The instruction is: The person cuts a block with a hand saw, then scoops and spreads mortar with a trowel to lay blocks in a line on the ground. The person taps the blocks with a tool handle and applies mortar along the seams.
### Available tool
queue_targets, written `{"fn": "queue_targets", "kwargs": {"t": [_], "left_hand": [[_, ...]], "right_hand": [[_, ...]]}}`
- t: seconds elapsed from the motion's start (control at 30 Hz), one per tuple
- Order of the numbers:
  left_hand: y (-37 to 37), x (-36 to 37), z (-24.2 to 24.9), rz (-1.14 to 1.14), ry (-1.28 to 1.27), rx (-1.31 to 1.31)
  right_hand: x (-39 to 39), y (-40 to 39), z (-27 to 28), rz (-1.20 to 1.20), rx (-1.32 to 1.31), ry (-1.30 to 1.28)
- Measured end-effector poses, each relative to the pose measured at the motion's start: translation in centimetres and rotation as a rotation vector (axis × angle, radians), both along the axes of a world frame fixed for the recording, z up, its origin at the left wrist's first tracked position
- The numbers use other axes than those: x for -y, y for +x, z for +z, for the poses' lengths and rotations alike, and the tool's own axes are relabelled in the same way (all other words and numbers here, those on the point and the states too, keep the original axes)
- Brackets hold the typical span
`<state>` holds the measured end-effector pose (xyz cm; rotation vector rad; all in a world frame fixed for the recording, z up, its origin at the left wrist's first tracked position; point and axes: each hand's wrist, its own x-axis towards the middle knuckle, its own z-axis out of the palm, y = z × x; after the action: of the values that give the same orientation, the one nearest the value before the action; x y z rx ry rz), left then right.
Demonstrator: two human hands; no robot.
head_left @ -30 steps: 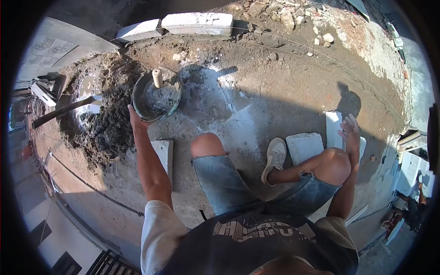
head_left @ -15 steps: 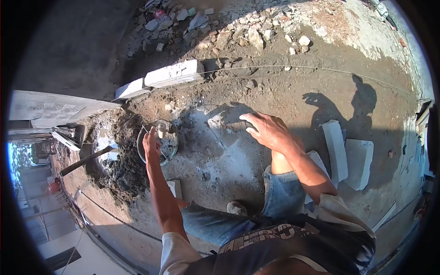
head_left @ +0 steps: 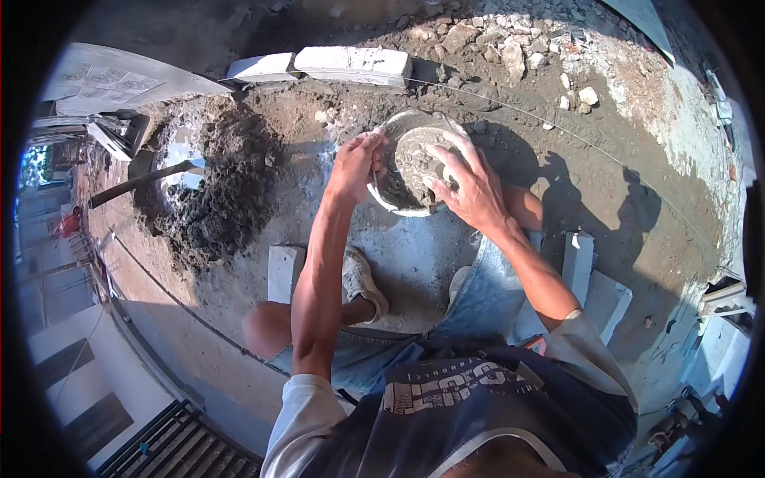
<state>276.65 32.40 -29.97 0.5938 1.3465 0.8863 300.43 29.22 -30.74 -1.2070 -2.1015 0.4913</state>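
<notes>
A round bucket (head_left: 402, 211), smeared with grey mortar, is in front of me on the ground. My left hand (head_left: 356, 169) is closed at the bucket's left rim, with the fingers curled around its edge. Over the right part of the bucket is my right hand (head_left: 472, 182), its fingers spread apart. Something pale shows between its thumb and fingers, but I cannot make out what it is or whether the hand touches it. Wet mortar coats the inside of the bucket.
Left of the bucket lies a heap of wet mortar (head_left: 227, 207), with a long-handled tool (head_left: 139, 183) beside it. White blocks (head_left: 355, 64) stand in a row along a taut string (head_left: 510, 107). More blocks (head_left: 579, 259) lie to my right, one (head_left: 283, 271) near my left knee. Rubble (head_left: 514, 60) lies beyond.
The bucket is now nearer, between my hands. My right hand has come from open air to over it, while my left has stayed at its rim. The view has shifted.
</notes>
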Motion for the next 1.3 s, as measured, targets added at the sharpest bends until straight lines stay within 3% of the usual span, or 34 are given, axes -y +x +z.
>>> {"fn": "queue_targets", "kwargs": {"t": [0.07, 0.13, 0.23, 0.37, 0.4, 0.47, 0.5, 0.63, 0.73, 0.83, 0.93, 1.03, 1.17, 1.3], "left_hand": [[3.3, 0.2, -3.2, -0.082, 0.001, 0.160], [5.5, 1.2, -5.9, -0.043, -0.075, 0.141], [6.6, 3.1, -9.2, 0.053, -0.123, 0.276], [6.1, 3.1, -11.2, 0.111, -0.086, 0.072], [5.3, 3.2, -12.9, 0.067, 0.002, -0.183], [3.4, 2.9, -15.1, -0.013, 0.182, -0.688], [2.6, 2.8, -14.9, -0.084, 0.066, -0.782], [2.6, 3.0, -16.6, -0.073, 0.062, -0.813], [3.9, 4.7, -18.0, 0.042, -0.225, -0.677], [4.3, 6.8, -16.6, 0.046, -0.388, -0.096], [3.7, 7.7, -18.1, 0.097, -0.344, 0.030], [4.8, 6.8, -17.1, 0.104, -0.378, -0.072], [6.3, 5.6, -14.9, 0.060, -0.357, -0.001], [7.2, 4.8, -18.3, 0.074, -0.157, 0.102]], "right_hand": [[1.1, 1.1, -1.3, -0.126, 0.256, -0.180], [1.4, 3.7, -3.8, -0.187, 0.579, -0.388], [1.2, 6.8, -7.5, -0.082, 0.858, -0.553], [2.6, 7.9, -12.2, 0.001, 0.855, -0.534], [2.2, 7.7, -12.3, 0.008, 0.841, -0.547], [0.9, 8.1, -9.4, 0.055, 0.832, -0.428], [0.5, 8.7, -7.1, 0.093, 0.847, -0.381], [-1.4, 12.3, 1.1, 0.103, 0.865, -0.073], [-2.1, 13.5, 2.6, 0.074, 0.912, -0.050], [-2.4, 13.7, 1.6, 0.072, 0.925, -0.183], [-1.2, 13.1, 1.3, 0.136, 0.907, -0.215], [-1.4, 13.1, -0.5, 0.121, 0.985, -0.203], [-2.7, 12.7, 0.7, -0.006, 0.946, -0.529], [-2.7, 12.6, -2.6, 0.054, 0.923, -0.819]]}}
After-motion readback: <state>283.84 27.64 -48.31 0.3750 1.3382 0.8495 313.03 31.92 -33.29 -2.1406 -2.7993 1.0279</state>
